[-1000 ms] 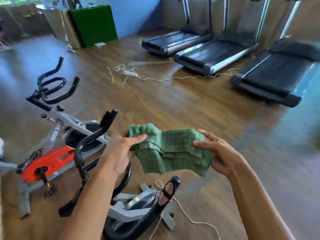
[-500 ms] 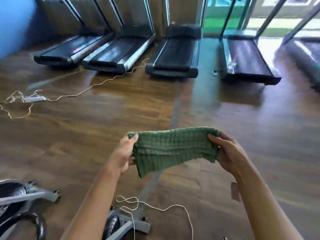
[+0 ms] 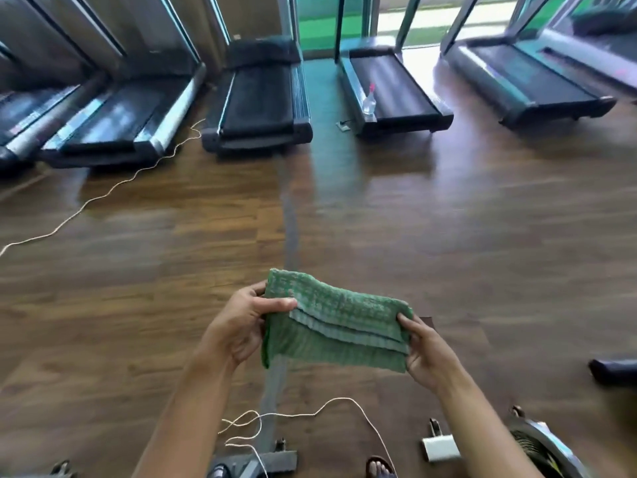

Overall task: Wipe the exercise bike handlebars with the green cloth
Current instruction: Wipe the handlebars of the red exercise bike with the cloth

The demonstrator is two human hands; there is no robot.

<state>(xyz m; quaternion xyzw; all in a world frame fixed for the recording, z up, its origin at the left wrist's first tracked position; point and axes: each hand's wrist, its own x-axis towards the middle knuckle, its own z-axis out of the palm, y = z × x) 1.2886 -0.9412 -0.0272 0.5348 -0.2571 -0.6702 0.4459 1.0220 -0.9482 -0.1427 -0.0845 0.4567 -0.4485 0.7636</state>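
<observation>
I hold a folded green cloth (image 3: 336, 322) stretched between both hands at waist height over the wooden floor. My left hand (image 3: 243, 322) grips its left end, thumb on top. Its right end is pinched by my right hand (image 3: 425, 353). No handlebars are in view. Only the base feet of an exercise bike (image 3: 272, 458) show at the bottom edge, and a flywheel part of another bike (image 3: 541, 443) sits at the bottom right.
Several treadmills (image 3: 262, 98) line the far wall. A spray bottle (image 3: 368, 100) stands on one treadmill's side rail. A white cord (image 3: 103, 196) runs across the floor at left, and another cord (image 3: 310, 414) loops near my feet. A dark object (image 3: 613, 370) juts in at right.
The view has swung right, away from the two bikes and their handlebars, toward the treadmills. Both hands still hold the cloth, now lower and tilted down to the right.
</observation>
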